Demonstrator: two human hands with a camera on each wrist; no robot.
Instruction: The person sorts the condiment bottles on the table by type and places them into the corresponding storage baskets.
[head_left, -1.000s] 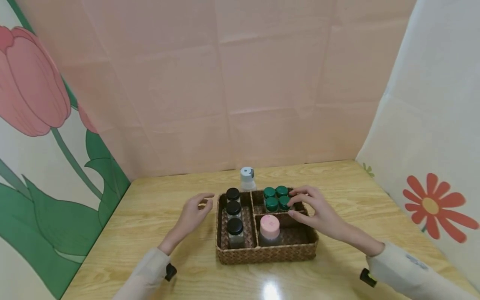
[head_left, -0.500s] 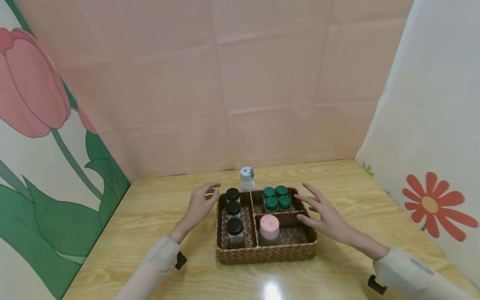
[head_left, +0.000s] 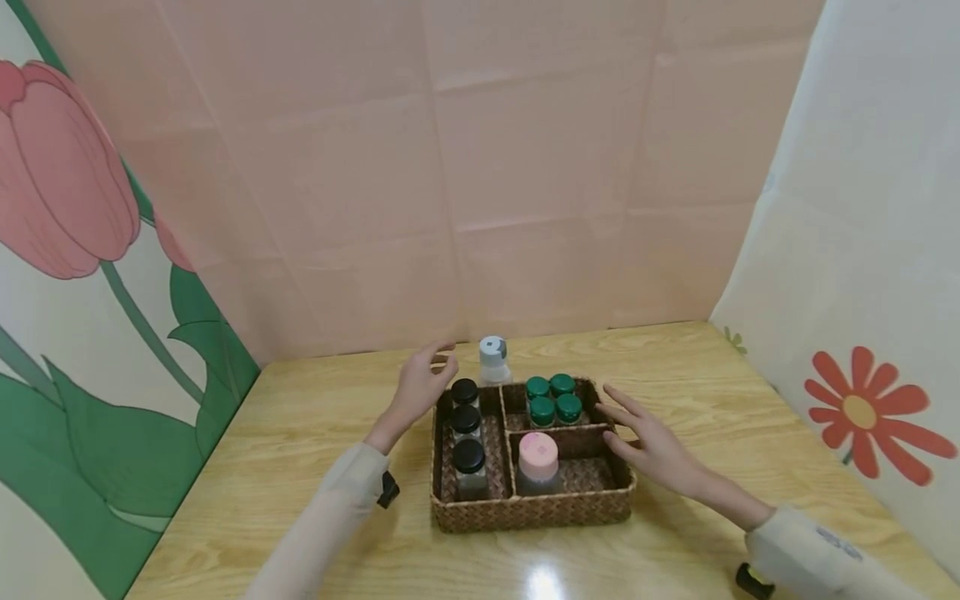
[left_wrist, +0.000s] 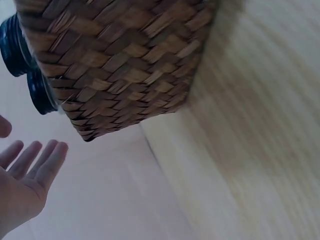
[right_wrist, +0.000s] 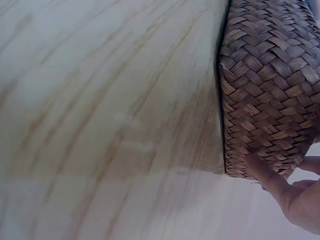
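Observation:
A woven basket [head_left: 532, 510] with three compartments stands on the table. Its left compartment holds three black-capped jars [head_left: 468, 457]; several green-capped jars [head_left: 542, 409] fill part of the back right one. In the front right compartment is a pink-capped jar [head_left: 538, 457]. Behind the basket stands a clear bottle with a pale blue-white cap [head_left: 492, 352]. My left hand [head_left: 420, 387], holding nothing, hovers over the basket's back left corner, fingers loosely bent toward that bottle. My right hand [head_left: 660, 457] is at the basket's right side, its fingers [right_wrist: 265, 172] spread along the weave.
The wooden table [head_left: 315, 433] extends on both sides of the basket. A pink sheet [head_left: 450, 183] hangs along the back edge, with a tulip-printed panel [head_left: 75, 175] at the left and a flower-printed one [head_left: 858, 411] at the right.
My left hand has moved forward and right, from beside the basket toward the pale-capped bottle. The right hand has drawn back from the green-capped jars to the basket's right side.

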